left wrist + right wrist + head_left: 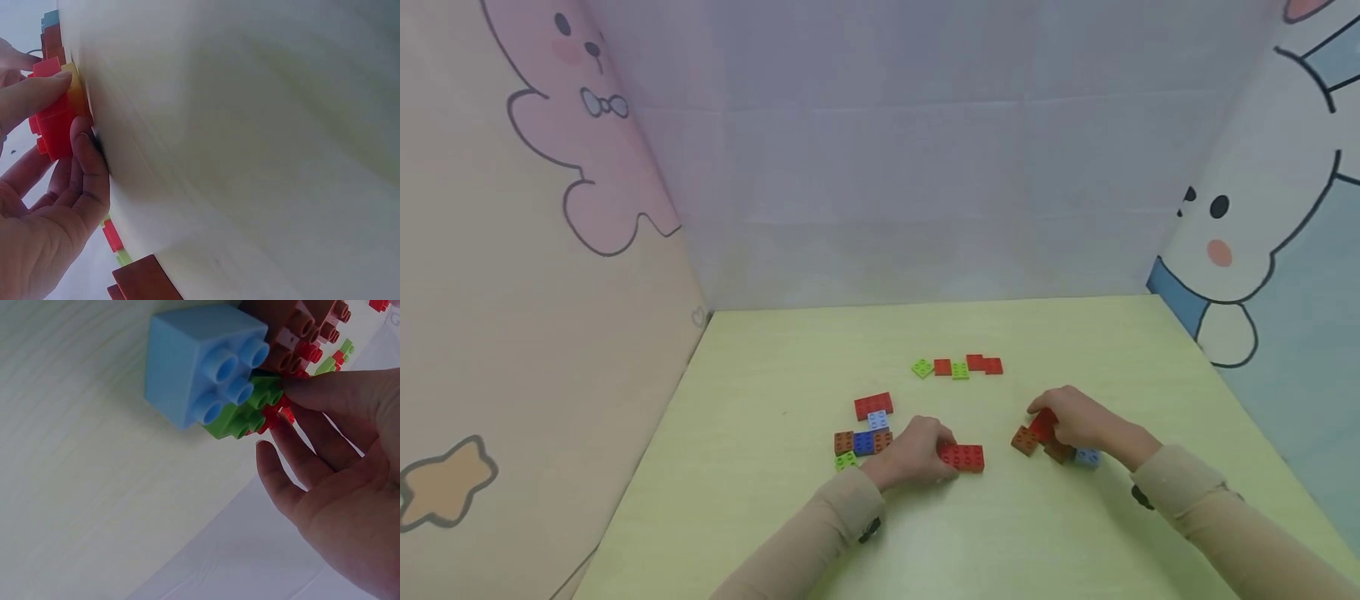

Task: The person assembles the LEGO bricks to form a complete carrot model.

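My left hand (917,452) pinches a long red brick (964,457) low over the table, thumb on one side and fingers on the other. In the left wrist view an orange-yellow brick (75,94) sits against the underside of the red one. At the right, my right hand (1071,418) has its thumb and fingers round a red brick (1042,425). Beside that brick are brown bricks (1025,440) and a light blue brick (1087,457). The right wrist view also shows a green brick (240,412) between the light blue brick and the fingers, which partly hide the red one.
Left of my left hand lie a red brick (873,406), a pale blue brick (878,421), a dark blue brick (863,443), brown bricks (844,442) and a lime brick (846,460). Farther back runs a row of lime (922,367) and red bricks (975,362). Printed cloth walls surround the table.
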A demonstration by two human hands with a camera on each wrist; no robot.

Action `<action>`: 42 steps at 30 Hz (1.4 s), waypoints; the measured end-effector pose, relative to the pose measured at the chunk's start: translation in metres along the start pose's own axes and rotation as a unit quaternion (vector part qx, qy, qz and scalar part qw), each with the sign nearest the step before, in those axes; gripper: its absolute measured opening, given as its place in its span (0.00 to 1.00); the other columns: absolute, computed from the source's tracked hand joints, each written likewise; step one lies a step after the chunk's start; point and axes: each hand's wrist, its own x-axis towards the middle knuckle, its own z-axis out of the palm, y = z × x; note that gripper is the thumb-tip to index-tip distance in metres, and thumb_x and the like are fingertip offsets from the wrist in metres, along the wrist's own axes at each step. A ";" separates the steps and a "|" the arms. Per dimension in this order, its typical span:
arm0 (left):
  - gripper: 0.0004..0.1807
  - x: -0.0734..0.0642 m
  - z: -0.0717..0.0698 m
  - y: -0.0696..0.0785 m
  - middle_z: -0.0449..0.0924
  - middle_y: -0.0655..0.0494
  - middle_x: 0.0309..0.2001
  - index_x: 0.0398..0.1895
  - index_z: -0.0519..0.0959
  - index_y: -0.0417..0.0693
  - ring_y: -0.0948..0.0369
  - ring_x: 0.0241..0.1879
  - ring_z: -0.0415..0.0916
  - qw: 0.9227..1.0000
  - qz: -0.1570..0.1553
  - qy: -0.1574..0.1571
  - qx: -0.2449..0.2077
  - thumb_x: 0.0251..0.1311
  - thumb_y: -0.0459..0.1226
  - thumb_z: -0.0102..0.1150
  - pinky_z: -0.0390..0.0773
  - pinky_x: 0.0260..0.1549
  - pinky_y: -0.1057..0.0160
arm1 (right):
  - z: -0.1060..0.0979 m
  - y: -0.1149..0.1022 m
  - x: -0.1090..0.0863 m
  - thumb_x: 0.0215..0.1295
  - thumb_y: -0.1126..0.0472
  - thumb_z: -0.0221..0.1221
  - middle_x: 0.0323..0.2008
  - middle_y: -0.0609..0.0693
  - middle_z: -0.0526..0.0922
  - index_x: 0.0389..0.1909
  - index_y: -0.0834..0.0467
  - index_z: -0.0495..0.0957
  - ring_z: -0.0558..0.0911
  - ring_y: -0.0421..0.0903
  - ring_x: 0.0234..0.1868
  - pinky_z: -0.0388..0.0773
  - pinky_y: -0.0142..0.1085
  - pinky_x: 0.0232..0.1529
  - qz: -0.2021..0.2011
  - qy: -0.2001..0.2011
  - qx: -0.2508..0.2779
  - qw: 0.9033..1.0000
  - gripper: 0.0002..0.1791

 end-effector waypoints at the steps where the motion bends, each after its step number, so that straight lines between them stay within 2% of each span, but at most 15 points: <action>1: 0.16 0.000 0.000 0.000 0.73 0.67 0.30 0.43 0.84 0.48 0.66 0.34 0.68 1.000 -0.002 0.001 -0.002 0.50 0.42 0.72 0.69 0.31 0.68 | 0.000 0.000 0.000 0.47 0.81 0.57 0.41 0.53 0.79 0.47 0.65 0.79 0.74 0.49 0.39 0.78 0.43 0.39 0.001 0.000 0.001 1.000 0.23; 6: 0.17 0.002 0.000 0.002 0.73 0.67 0.31 0.43 0.85 0.48 0.66 0.36 0.66 1.000 -0.010 0.008 0.003 0.49 0.43 0.73 0.68 0.33 0.67 | 0.000 0.002 0.001 0.47 0.81 0.56 0.41 0.54 0.80 0.47 0.66 0.80 0.75 0.50 0.39 0.77 0.46 0.41 -0.001 0.001 0.001 1.000 0.23; 11: 0.16 0.003 0.001 0.000 0.74 0.68 0.30 0.41 0.85 0.47 0.66 0.34 0.67 1.000 0.001 0.018 0.009 0.48 0.42 0.73 0.68 0.32 0.68 | 0.001 0.001 0.001 0.48 0.81 0.57 0.42 0.54 0.80 0.46 0.67 0.80 0.77 0.50 0.40 0.76 0.49 0.45 -0.007 0.002 -0.009 1.000 0.21; 14: 0.15 0.004 0.001 -0.001 0.74 0.68 0.28 0.39 0.85 0.47 0.67 0.32 0.68 1.000 0.008 0.023 0.009 0.48 0.42 0.73 0.69 0.31 0.68 | 0.002 0.001 0.003 0.49 0.80 0.60 0.42 0.54 0.80 0.46 0.66 0.80 0.76 0.50 0.40 0.76 0.48 0.44 -0.002 0.005 -0.011 1.000 0.20; 20: 0.14 0.005 -0.001 -0.001 0.75 0.68 0.30 0.38 0.86 0.47 0.66 0.33 0.68 1.000 0.000 0.027 -0.007 0.48 0.41 0.73 0.69 0.32 0.68 | 0.008 0.005 0.007 0.48 0.78 0.63 0.41 0.53 0.79 0.46 0.65 0.79 0.76 0.50 0.40 0.77 0.47 0.43 -0.002 0.013 -0.010 1.000 0.21; 24: 0.15 0.005 -0.001 -0.001 0.75 0.68 0.31 0.39 0.85 0.48 0.67 0.35 0.68 1.000 -0.002 0.026 0.000 0.48 0.42 0.73 0.69 0.34 0.67 | 0.011 0.008 0.009 0.49 0.77 0.64 0.40 0.51 0.79 0.46 0.64 0.79 0.76 0.50 0.39 0.77 0.47 0.42 -0.008 0.025 -0.011 1.000 0.20; 33: 0.15 0.005 -0.002 -0.002 0.75 0.69 0.31 0.40 0.85 0.47 0.67 0.35 0.68 1.000 0.001 0.029 0.001 0.48 0.41 0.73 0.69 0.34 0.68 | 0.005 0.005 0.012 0.54 0.68 0.68 0.40 0.50 0.80 0.49 0.62 0.79 0.76 0.49 0.39 0.77 0.46 0.42 -0.017 0.063 -0.006 0.998 0.19; 36: 0.14 0.005 -0.001 -0.002 0.75 0.69 0.31 0.39 0.86 0.47 0.67 0.34 0.68 1.000 0.002 0.029 0.001 0.48 0.41 0.73 0.68 0.34 0.68 | 0.003 0.002 0.012 0.55 0.67 0.68 0.40 0.50 0.80 0.49 0.63 0.79 0.76 0.49 0.39 0.77 0.46 0.42 -0.024 0.065 0.000 0.998 0.19; 42: 0.15 0.005 0.001 -0.003 0.75 0.69 0.31 0.39 0.86 0.47 0.66 0.35 0.67 1.000 -0.006 0.030 -0.003 0.48 0.41 0.73 0.68 0.35 0.67 | 0.001 -0.007 0.010 0.54 0.64 0.69 0.41 0.51 0.79 0.51 0.63 0.78 0.75 0.49 0.41 0.77 0.45 0.41 -0.010 0.068 0.015 0.998 0.22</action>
